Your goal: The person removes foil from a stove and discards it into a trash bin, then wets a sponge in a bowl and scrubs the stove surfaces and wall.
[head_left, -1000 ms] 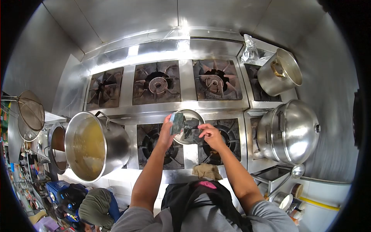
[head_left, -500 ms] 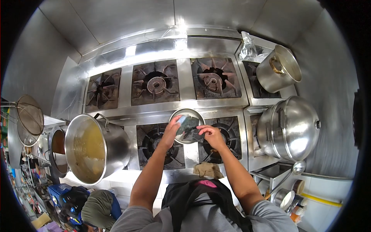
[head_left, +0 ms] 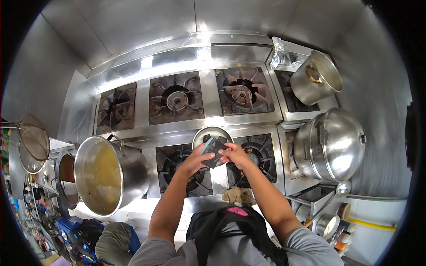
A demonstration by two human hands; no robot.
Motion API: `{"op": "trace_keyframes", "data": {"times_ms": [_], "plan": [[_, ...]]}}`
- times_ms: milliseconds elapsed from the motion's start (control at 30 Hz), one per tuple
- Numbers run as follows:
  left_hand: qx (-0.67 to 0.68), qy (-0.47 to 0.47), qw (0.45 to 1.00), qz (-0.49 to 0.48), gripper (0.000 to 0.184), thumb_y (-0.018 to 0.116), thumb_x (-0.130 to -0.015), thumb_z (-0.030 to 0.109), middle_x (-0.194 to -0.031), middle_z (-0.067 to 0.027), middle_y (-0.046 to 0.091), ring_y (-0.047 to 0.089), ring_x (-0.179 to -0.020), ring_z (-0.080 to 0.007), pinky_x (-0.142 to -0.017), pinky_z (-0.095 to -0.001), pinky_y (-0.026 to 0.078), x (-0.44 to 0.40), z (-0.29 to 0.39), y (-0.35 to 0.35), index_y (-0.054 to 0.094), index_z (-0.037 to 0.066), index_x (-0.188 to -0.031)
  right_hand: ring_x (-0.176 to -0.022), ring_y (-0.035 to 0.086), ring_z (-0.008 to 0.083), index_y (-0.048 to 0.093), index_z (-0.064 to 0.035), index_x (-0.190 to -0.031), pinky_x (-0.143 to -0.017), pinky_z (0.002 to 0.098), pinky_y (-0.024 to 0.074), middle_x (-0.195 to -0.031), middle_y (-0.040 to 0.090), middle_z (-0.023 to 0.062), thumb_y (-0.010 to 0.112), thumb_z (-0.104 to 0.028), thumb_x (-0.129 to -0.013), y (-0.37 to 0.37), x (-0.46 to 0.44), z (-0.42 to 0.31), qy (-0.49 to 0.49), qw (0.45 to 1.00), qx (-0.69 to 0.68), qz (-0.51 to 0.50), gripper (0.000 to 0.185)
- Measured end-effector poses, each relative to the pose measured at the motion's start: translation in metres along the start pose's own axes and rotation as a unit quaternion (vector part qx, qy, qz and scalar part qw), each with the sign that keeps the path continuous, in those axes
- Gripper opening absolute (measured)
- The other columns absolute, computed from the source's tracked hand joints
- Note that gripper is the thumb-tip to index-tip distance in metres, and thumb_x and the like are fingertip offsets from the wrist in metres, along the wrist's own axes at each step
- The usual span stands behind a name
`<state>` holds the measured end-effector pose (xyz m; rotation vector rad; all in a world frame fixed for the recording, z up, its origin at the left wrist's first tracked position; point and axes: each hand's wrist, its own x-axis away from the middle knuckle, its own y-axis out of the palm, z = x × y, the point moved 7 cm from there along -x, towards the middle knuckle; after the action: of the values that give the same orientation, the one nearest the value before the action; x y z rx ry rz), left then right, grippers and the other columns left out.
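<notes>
My left hand (head_left: 195, 160) is closed on a dark, flat packet (head_left: 214, 150) with a pale blue edge; its contents look like dark sheets, perhaps dried seaweed. The fingers of my right hand (head_left: 234, 155) pinch the packet's right side. Both hands are close together over the near side of a round metal bowl (head_left: 198, 134). Dark pieces lie inside the bowl, partly hidden by the packet and my hands. The bowl stands between two front burners.
A large pot of yellowish liquid (head_left: 133, 175) is at left, beside hanging strainers (head_left: 33, 137). On the right are a domed lidded pot (head_left: 339, 146) and a tall pot (head_left: 306, 84). A brown cloth (head_left: 239, 195) lies at the stove's front edge. Another person (head_left: 114, 243) bends at lower left.
My hands have come together and drawn slightly toward me. The packet is now tilted and held from both sides, where before my right hand was on a dark piece at its right.
</notes>
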<state>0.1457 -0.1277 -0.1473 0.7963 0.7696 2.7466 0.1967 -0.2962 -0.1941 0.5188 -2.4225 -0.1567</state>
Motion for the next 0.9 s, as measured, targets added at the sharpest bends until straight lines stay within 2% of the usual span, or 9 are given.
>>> {"op": "trace_keyframes", "data": {"times_ms": [100, 200, 400, 633, 700, 733, 833, 867, 900], "plan": [[-0.001, -0.028, 0.999, -0.034, 0.064, 0.074, -0.091, 0.017, -0.133, -0.0103, 0.058, 0.063, -0.114, -0.0239, -0.089, -0.0461, 0.058, -0.004, -0.005, -0.009, 0.043, 0.007, -0.147, -0.072, 0.069, 0.0147, 0.055, 0.0069, -0.131, -0.061, 0.0265, 0.0606, -0.094, 0.069, 0.0106, 0.077, -0.007, -0.089, 0.004, 0.003, -0.001, 0.018, 0.999, -0.024, 0.027, 0.049], [0.009, -0.071, 0.996, -0.053, 0.067, 0.074, -0.091, 0.016, -0.134, -0.012, 0.057, 0.064, -0.113, -0.0253, -0.088, -0.0496, 0.058, -0.009, -0.013, -0.016, 0.04, 0.007, -0.148, -0.067, 0.068, 0.0126, 0.064, -0.0032, -0.112, -0.061, 0.0255, 0.059, -0.088, 0.068, 0.0036, 0.076, -0.008, -0.091, 0.004, 0.001, 0.005, 0.053, 0.997, -0.059, 0.017, 0.025], [0.082, -0.11, 0.99, 0.031, 0.072, 0.074, -0.091, 0.013, -0.134, -0.0119, 0.058, 0.064, -0.114, -0.0276, -0.087, -0.055, 0.058, -0.006, -0.021, -0.022, 0.036, 0.008, -0.152, -0.066, 0.067, 0.0114, 0.064, -0.0051, -0.109, -0.061, 0.024, 0.0583, -0.087, 0.068, 0.0033, 0.074, -0.008, -0.092, 0.007, 0.007, 0.002, 0.059, 0.992, -0.111, -0.002, 0.02], [-0.069, -0.067, 0.995, -0.005, 0.063, 0.075, -0.086, 0.008, -0.124, -0.0109, 0.062, 0.067, -0.105, -0.0255, -0.08, -0.0445, 0.063, -0.015, -0.022, -0.007, 0.048, 0.006, -0.142, -0.063, 0.066, 0.0132, 0.051, 0.0029, -0.133, -0.054, 0.0266, 0.0558, -0.09, 0.065, 0.0057, 0.08, -0.008, -0.086, 0.0, 0.011, 0.014, 0.088, 0.985, -0.123, 0.079, 0.057], [-0.181, -0.045, 0.97, 0.155, 0.059, 0.077, -0.08, 0.009, -0.112, -0.0113, 0.067, 0.07, -0.092, -0.0251, -0.077, -0.0413, 0.064, -0.016, -0.018, -0.024, 0.055, 0.003, -0.135, -0.075, 0.07, 0.02, 0.053, 0.0021, -0.135, -0.065, 0.0323, 0.0578, -0.095, 0.067, 0.0094, 0.079, -0.011, -0.087, -0.011, 0.005, 0.012, -0.046, 0.975, 0.14, 0.167, 0.056], [-0.186, -0.045, 0.97, 0.151, 0.059, 0.077, -0.08, 0.009, -0.112, -0.0113, 0.067, 0.07, -0.092, -0.0251, -0.077, -0.0413, 0.064, -0.015, -0.019, -0.022, 0.055, 0.003, -0.135, -0.091, 0.07, 0.0256, 0.058, 0.0011, -0.131, -0.08, 0.0369, 0.0562, -0.1, 0.07, 0.0147, 0.073, -0.022, -0.093, -0.006, 0.021, -0.013, -0.225, 0.872, 0.348, 0.263, 0.047], [-0.369, 0.065, 0.893, 0.247, 0.049, 0.078, -0.075, 0.015, -0.103, -0.0195, 0.069, 0.071, -0.083, -0.0285, -0.072, -0.0385, 0.058, -0.006, 0.005, -0.015, 0.063, -0.004, -0.117, -0.11, 0.066, 0.035, 0.063, 0.0037, -0.125, -0.097, 0.0407, 0.0507, -0.116, 0.069, 0.0224, 0.063, -0.036, -0.098, 0.016, 0.022, -0.02, -0.177, 0.934, 0.246, 0.189, 0.048], [-0.432, 0.115, 0.863, 0.236, 0.043, 0.082, -0.074, 0.018, -0.102, -0.0211, 0.07, 0.071, -0.087, -0.0312, -0.074, -0.0396, 0.055, 0.006, 0.025, 0.008, 0.065, -0.005, -0.107, -0.115, 0.064, 0.0361, 0.063, 0.0023, -0.129, -0.098, 0.04, 0.0489, -0.121, 0.068, 0.0246, 0.049, -0.044, -0.104, 0.02, 0.018, -0.018, -0.195, 0.926, 0.268, 0.18, 0.055], [-0.436, 0.115, 0.862, 0.23, 0.043, 0.082, -0.074, 0.018, -0.102, -0.0211, 0.07, 0.071, -0.087, -0.0312, -0.074, -0.0396, 0.055, 0.006, 0.022, 0.014, 0.065, -0.005, -0.107, -0.115, 0.064, 0.0361, 0.063, 0.0023, -0.129, -0.098, 0.04, 0.0489, -0.121, 0.068, 0.0246, 0.049, -0.044, -0.104, 0.017, 0.014, -0.016, -0.195, 0.926, 0.264, 0.186, 0.055]]}}
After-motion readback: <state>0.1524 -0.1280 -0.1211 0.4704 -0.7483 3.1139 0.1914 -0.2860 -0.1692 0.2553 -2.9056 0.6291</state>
